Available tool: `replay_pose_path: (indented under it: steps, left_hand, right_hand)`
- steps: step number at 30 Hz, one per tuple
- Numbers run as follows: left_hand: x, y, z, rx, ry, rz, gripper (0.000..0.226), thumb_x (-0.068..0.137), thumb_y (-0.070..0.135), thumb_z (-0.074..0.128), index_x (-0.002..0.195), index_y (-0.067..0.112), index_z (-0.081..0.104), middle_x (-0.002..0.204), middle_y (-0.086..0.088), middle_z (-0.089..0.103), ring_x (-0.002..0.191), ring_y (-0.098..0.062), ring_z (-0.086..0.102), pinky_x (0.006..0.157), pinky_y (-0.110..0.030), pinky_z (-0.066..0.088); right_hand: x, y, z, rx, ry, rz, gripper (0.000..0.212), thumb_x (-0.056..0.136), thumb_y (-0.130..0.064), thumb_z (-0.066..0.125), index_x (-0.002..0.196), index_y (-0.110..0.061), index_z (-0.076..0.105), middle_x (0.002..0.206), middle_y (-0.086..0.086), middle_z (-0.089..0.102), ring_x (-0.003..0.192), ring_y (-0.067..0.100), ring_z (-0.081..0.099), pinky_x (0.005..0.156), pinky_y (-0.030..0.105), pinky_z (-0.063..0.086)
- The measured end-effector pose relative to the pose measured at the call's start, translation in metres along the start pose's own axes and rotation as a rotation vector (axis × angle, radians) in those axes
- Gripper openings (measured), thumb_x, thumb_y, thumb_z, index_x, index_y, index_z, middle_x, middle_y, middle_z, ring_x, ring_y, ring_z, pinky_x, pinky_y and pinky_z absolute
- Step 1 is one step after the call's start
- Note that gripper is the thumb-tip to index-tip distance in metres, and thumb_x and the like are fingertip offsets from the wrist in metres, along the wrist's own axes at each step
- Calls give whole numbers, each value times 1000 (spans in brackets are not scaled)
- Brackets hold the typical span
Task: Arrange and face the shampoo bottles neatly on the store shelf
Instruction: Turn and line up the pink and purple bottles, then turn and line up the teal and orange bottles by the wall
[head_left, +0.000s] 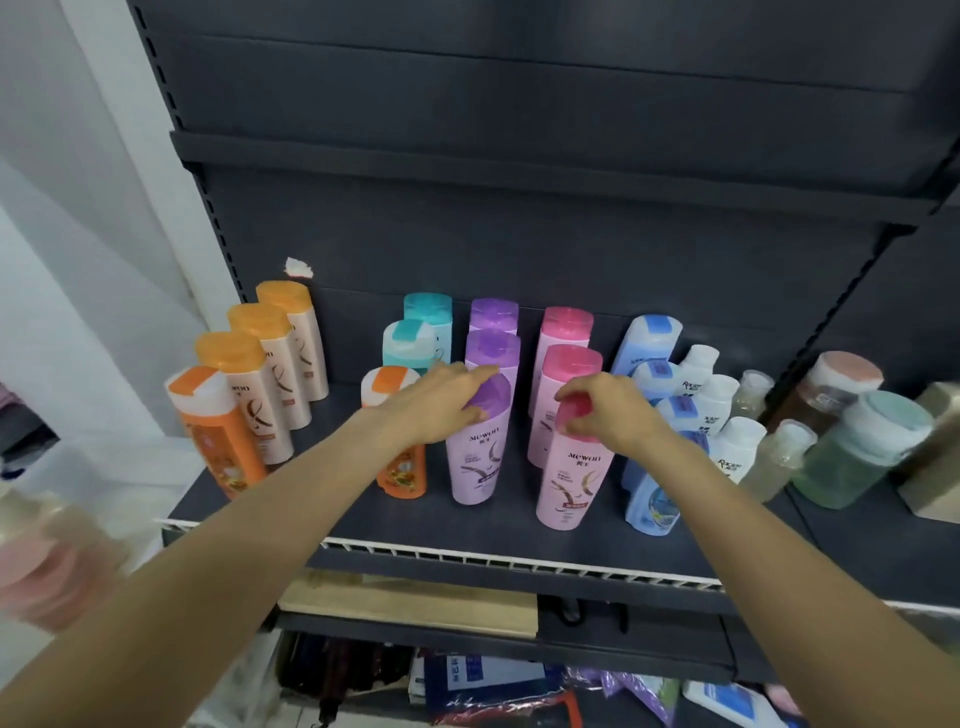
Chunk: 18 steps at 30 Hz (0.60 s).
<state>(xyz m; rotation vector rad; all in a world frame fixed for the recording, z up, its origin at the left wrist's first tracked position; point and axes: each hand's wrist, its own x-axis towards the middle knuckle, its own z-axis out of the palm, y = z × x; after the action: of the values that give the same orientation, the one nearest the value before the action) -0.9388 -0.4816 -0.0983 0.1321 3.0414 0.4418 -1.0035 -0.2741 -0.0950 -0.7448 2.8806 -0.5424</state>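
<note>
I see my left hand (441, 400) gripping the cap of a front purple bottle (478, 447) and my right hand (608, 410) gripping a pink bottle (571, 467), both upright on the dark shelf (519, 525) among coloured rows

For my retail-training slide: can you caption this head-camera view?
Left hand on the front purple bottle, right hand on the front pink bottle, on a shelf.

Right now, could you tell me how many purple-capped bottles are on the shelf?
3, in one column: front purple bottle under the left hand, middle one, back one. None seem hidden.
</note>
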Motion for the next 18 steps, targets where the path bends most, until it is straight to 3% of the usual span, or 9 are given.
replay_pose_path:
  steps: [2,5,9,13,18]
  left_hand:
    - [3,0,7,7,-35,14,57,97,22,49,148,20,24,125,-14,44,119,-32,39,101,-43,36]
    - [13,-3,10,23,-40,51,58,95,17,52,147,22,27,128,-10,40,119,-28,41,103,-40,36]
    - [21,-2,10,33,-47,95,59,95,12,52,147,24,28,129,-7,42,117,-24,41,103,-32,35]
    - [25,-4,14,6,-36,101,60,95,11,52,147,26,28,138,-5,41,125,-25,40,105,-32,32]
    - [26,-4,15,31,-5,83,58,97,15,48,148,26,25,153,-3,30,136,-25,32,111,-34,29]
  right_hand:
    - [-2,2,-1,18,6,7,42,79,-16,72,120,-17,64,112,6,66,104,20,60,87,23,43]
    - [-3,3,0,28,7,9,43,79,-17,73,120,-17,64,113,6,66,105,21,59,86,21,41]
    - [-3,2,1,24,5,15,43,79,-18,73,121,-18,63,115,7,65,106,22,59,91,28,46]
    - [-3,1,2,4,-7,33,43,81,-19,71,123,-20,61,118,8,63,109,24,58,92,35,48]
    - [3,-3,1,-12,-50,21,45,83,-15,69,126,-14,58,123,9,61,113,24,56,92,28,43]
